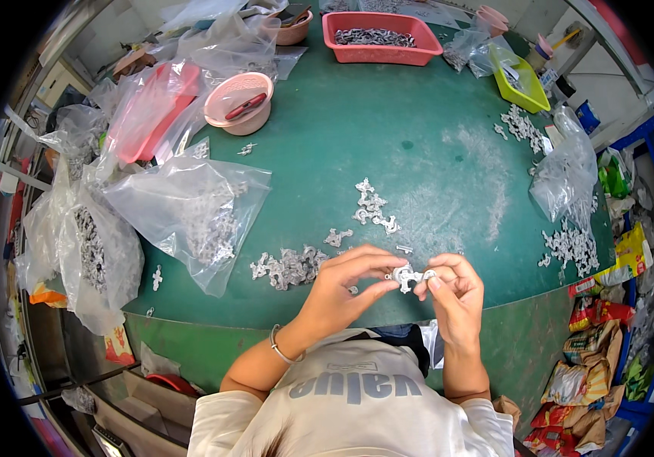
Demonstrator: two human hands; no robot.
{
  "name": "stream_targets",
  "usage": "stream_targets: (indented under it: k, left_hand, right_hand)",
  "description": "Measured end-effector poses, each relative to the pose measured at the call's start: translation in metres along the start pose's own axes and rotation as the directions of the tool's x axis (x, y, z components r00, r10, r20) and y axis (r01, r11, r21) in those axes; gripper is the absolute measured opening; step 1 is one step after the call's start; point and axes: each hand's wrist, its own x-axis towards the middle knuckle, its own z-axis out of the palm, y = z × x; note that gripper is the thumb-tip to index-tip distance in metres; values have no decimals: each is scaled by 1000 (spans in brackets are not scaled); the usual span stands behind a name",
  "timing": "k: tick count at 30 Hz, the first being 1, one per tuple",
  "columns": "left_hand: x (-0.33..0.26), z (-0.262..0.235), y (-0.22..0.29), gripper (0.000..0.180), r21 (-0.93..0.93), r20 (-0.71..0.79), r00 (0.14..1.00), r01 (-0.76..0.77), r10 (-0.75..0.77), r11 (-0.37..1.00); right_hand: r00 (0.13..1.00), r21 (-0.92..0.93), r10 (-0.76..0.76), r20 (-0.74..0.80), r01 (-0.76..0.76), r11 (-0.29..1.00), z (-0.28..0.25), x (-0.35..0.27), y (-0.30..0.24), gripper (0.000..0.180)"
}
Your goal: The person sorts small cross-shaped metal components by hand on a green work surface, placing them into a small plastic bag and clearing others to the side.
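Observation:
A small silvery metal part with a curved, branching shape is held up over the near edge of the table. My left hand pinches its left end between thumb and fingers. At its other end, the thumb and curled fingers of my right hand are closed on it. Just beyond my fingers lies a short pale metal piece. Beside my left hand is a heap of similar grey metal parts, and a looser cluster sits farther off in the middle.
Clear plastic bags of parts crowd the left side. A pink bowl holds a red-handled tool. Far back stands a red tray of parts; a yellow-green basket is at the far right. More parts are piled by the right edge.

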Motion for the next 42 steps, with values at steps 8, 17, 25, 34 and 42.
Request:
stream_targets:
  k: [8,17,25,34,42]
  left_hand:
    - [-5,1,8,25,-74,-18,1000,3,-4,997]
    - [-6,2,9,24,-7,-15,997,-82,81,997]
    - [-9,5,8,12,-234,-29,993,107,-117,966]
    - [-8,6,8,17,-391,-2,957,267,-291,881]
    - [-7,7,7,19,-421,12,958,265,-287,868]
  right_hand:
    - [979,-229,-198,47,204,952,5,-11,-8,18]
    - [931,-357,-352,102,364,860,6,-10,-13,15]
    - [971,-250,-227,73,238,939,6,-12,-5,8]
    - [981,-149,-182,71,191,970,7,-13,-5,11]
    - [974,-150,-208,88,220,964,6,-15,-4,12]
